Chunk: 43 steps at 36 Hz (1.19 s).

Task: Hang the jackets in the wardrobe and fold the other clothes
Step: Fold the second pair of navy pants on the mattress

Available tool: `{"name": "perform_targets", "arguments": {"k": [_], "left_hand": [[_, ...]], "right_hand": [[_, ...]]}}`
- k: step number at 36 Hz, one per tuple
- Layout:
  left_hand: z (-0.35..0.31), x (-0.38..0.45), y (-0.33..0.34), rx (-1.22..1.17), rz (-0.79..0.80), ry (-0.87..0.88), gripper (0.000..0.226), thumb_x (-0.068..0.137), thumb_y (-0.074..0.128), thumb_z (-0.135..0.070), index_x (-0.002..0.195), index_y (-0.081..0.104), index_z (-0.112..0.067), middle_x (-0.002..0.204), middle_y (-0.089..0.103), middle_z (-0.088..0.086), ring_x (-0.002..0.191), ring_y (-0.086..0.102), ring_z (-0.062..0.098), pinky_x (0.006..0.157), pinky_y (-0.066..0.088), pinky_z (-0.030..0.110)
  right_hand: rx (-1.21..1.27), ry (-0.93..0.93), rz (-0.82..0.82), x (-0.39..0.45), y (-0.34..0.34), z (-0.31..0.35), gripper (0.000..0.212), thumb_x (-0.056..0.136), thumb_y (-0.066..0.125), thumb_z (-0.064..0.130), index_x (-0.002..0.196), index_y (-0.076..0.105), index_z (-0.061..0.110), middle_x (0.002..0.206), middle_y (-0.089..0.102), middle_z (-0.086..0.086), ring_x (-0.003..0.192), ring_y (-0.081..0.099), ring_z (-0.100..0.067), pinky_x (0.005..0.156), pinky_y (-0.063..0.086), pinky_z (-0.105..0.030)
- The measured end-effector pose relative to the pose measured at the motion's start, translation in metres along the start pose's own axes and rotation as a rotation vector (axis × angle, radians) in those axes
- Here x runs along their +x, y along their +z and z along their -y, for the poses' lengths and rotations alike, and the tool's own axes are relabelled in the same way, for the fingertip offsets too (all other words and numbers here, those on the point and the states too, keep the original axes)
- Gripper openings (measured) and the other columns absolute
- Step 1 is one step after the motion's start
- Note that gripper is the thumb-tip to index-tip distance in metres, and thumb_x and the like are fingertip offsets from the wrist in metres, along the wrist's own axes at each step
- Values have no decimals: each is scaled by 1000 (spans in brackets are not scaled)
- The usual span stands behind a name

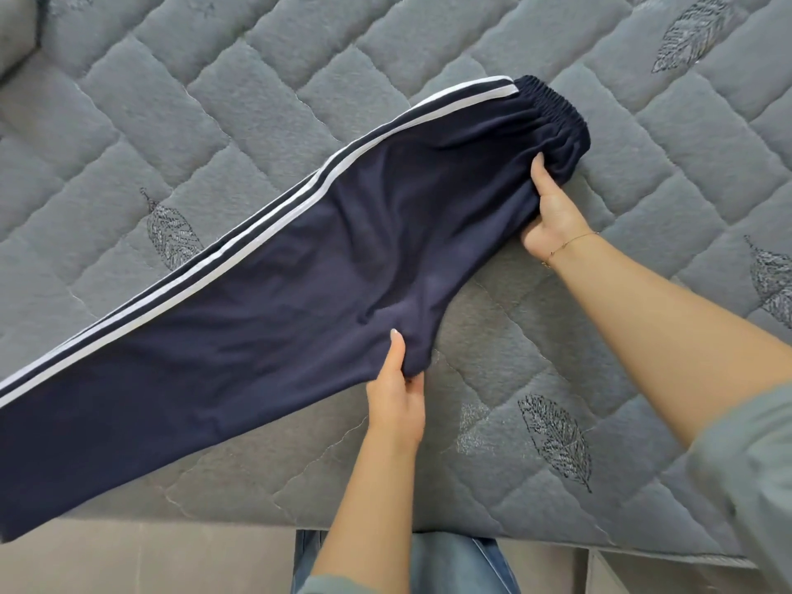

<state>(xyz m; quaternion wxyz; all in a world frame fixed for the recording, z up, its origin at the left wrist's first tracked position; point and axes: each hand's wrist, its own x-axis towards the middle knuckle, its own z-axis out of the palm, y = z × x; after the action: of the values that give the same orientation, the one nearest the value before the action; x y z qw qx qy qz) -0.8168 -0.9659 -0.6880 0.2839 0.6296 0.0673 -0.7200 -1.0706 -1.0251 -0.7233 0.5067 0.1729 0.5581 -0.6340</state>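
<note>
Both hands pinch the pants (300, 259) on the bed (557, 379): left hand (396, 392) at the crotch, right hand (553, 212) by the waistband. Pull flat before folding.

Navy trousers (300, 259) stretched slantwise across the grey quilt (214, 79), bare quilt open beyond the striped edge, open quilt near the front edge between left hand (396, 394) and right hand (553, 207), both gripping cloth
</note>
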Motion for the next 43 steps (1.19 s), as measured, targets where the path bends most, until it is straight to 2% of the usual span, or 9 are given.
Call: {"name": "perform_targets", "arguments": {"k": [4,10,15,18,22,28,32,38,43], "left_hand": [[20,-6,-4,217,-356,-57,27,85,73,-34,86,61,-9,72,58,-2,54,44,7,56,42,18],[17,-12,-3,133,-158,-212,21,93,64,-27,102,61,-8,112,64,13,102,64,18,92,48,32],[-19,-20,16,1,-117,-21,19,90,68,-15,99,62,1,84,69,11,75,73,17,66,58,24],[-47,-14,29,79,-42,231,20,93,66,-19,101,63,-1,94,73,5,88,73,14,74,57,20],[-69,7,34,686,-90,525,44,89,69,-29,127,52,-17,123,59,-1,110,60,7,90,47,18],[-76,35,4,1320,-18,838,53,92,65,-21,141,45,-22,112,43,0,101,51,13,94,41,25],[-93,43,3,1235,62,639,42,98,54,-30,139,47,-32,111,48,-6,92,54,3,91,42,21],[-129,19,-25,518,278,192,41,94,59,-26,134,49,-25,121,66,-4,113,64,10,90,51,30],[-171,-7,-70,169,321,107,42,97,51,-40,132,53,-18,128,65,8,118,62,22,88,53,38]], "right_hand": [[-2,1,-17,-1,-1,-1,55,89,66,39,135,54,11,129,63,-7,118,60,-22,104,47,-41],[-4,-9,-28,-4,3,1,55,89,66,39,134,54,11,129,63,-7,117,60,-22,103,47,-41],[6,-18,0,-9,4,2,56,86,69,42,132,56,13,125,66,-6,116,62,-22,102,48,-41],[19,-32,10,-11,5,2,52,88,66,41,130,57,13,124,67,-6,114,63,-21,102,49,-39],[52,-34,-6,-13,11,5,49,88,65,44,127,59,14,120,68,-6,111,65,-22,99,51,-39],[119,-51,7,-19,28,5,52,94,57,45,134,54,11,128,64,-9,117,61,-24,102,48,-41],[-95,-275,-105,-43,45,2,58,91,64,40,140,43,18,140,52,1,125,52,-13,109,42,-35],[-459,-655,60,-109,91,-26,39,95,61,21,131,45,19,127,55,12,112,53,12,100,40,-10],[-814,-835,352,-167,120,-91,41,88,62,3,124,45,11,117,56,10,111,54,-2,97,46,-32]]}}
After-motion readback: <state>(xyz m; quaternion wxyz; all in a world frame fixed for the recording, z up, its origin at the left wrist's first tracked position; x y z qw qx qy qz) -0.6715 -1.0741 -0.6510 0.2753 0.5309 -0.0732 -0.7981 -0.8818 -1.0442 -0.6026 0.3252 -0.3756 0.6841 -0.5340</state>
